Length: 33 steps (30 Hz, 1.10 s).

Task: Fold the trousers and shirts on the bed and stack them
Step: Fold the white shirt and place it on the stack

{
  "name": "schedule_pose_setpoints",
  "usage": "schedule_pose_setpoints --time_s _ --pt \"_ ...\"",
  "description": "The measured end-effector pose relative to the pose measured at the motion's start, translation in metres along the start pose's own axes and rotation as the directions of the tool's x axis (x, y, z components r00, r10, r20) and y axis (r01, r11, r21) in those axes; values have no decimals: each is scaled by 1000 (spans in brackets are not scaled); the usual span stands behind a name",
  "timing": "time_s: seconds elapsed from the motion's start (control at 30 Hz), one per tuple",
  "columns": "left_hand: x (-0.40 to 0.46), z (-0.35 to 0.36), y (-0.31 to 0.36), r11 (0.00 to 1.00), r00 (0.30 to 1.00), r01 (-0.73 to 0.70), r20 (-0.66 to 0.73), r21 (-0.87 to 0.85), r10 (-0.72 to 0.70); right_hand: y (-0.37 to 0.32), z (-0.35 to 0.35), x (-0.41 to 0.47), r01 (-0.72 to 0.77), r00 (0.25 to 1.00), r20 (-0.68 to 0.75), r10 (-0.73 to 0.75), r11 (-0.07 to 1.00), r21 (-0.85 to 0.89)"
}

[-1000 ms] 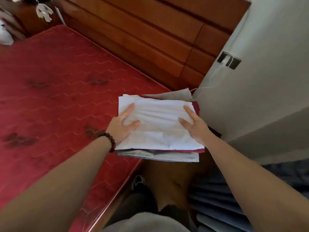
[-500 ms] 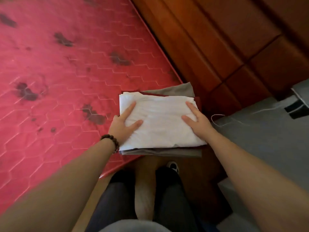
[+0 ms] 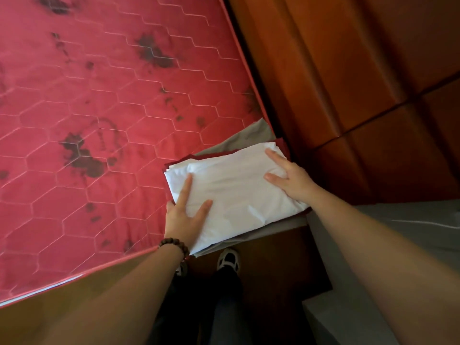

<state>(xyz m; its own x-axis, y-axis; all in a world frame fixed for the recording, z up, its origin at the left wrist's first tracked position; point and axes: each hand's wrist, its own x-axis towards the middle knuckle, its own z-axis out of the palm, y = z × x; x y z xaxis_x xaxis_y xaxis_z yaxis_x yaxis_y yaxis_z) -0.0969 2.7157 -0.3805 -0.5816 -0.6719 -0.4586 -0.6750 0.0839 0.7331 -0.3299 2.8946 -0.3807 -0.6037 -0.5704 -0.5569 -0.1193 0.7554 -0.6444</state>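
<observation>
Folded stack point(image 3: 239, 195) under both hands point(image 3: 185, 220)

Left hand point(image 3: 184, 220), right hand point(image 3: 291, 178) flat on white garment point(image 3: 236, 192) topping stack, mattress point(image 3: 99, 120) corner.
</observation>
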Motion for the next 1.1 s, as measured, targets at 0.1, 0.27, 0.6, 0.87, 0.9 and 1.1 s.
schedule_pose_setpoints --time_s 0.1,0.27,0.6,0.87,0.9,1.1 --pt "24 29 -4 1000 999 -21 -39 -17 20 14 -14 32 5 999 -35 -6 999 -48" --pt "69 54 -19 998 994 5 105 69 -12 40 1 74 -77 995 -67 72 994 -74" --pt "69 74 -7 998 986 10 168 63 -21 46 -9 74 -147 987 -88 135 977 -153" --pt "53 77 29 676 818 -406 -86 614 569 -20 41 52 -94 917 -347 -196 740 -666" --pt "56 83 31 584 789 -455 1 672 614 -22 52 54 46 922 -260 -289 746 -664" --pt "89 103 -6 455 889 -410 236 790 393 16 93 78 256 928 31 -370 576 -777"
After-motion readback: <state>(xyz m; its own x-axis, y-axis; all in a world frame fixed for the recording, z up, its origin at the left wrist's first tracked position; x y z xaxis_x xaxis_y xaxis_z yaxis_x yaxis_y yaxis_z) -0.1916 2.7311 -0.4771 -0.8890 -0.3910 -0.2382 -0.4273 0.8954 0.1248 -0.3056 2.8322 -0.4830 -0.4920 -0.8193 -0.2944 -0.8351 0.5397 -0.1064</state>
